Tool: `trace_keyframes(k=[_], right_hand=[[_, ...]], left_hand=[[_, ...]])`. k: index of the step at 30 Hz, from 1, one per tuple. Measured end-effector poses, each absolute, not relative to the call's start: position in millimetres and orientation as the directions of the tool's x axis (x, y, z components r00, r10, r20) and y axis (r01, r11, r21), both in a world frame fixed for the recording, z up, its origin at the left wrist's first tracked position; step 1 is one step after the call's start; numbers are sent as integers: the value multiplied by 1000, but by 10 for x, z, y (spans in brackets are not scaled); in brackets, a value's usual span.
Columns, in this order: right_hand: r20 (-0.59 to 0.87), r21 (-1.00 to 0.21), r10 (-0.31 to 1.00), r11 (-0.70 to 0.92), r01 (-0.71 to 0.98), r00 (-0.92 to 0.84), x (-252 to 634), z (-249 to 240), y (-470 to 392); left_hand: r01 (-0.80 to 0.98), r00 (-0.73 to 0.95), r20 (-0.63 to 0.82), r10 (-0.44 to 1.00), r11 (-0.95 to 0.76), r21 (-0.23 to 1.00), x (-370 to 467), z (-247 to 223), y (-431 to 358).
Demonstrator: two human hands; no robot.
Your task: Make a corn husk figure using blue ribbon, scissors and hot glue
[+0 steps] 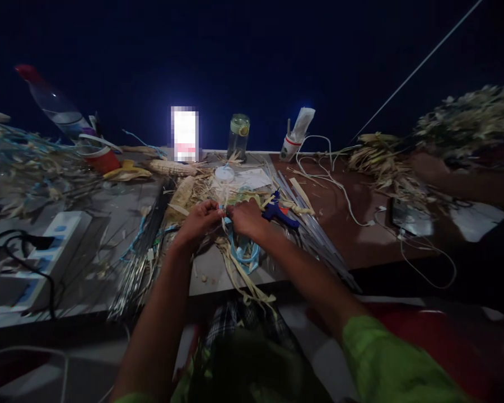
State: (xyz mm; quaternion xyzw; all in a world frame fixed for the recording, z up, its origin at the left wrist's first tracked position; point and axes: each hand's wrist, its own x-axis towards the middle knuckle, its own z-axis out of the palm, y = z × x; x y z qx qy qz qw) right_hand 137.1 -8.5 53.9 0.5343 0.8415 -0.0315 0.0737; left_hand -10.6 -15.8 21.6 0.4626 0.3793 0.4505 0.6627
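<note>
My left hand (202, 220) is closed in a pinch on a pale thin strip (225, 193) that stands up between my two hands. Close beside it, my right hand (248, 218) has its fingers curled in at the same spot; its back hides most of what the fingertips touch. Just under my right hand sits a light-blue, open-topped holder (246, 258) with dry material inside. Long pale husk strips (247, 288) hang over the table edge below my hands. A blue glue gun (277, 212) lies right of my right hand.
Thin wires (130, 280) lie left, clear rods (315, 238) right. Corn cobs (172, 168) and husks clutter the back, near a jar (238, 137) and white cup (291, 148). A power strip (54, 252) is far left. Another person's arm (457, 176) reaches in from the right.
</note>
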Motion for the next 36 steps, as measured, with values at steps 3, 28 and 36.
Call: trace_keyframes(k=[3,28,36], right_hand=[[-177,36,897,417,908,-405,1374,538,-68],[-169,-98,938,289,952,-302,1399,521,-91],[-213,-54,934,283,958,-288,1333,554,-155]], left_hand=[[-242,310,-88,947,168,956,-100,239,-170],[-330,238,-137,962,212,920,-81,337,-190],[-312,256,-98,962,178,933,-73,303,-177]])
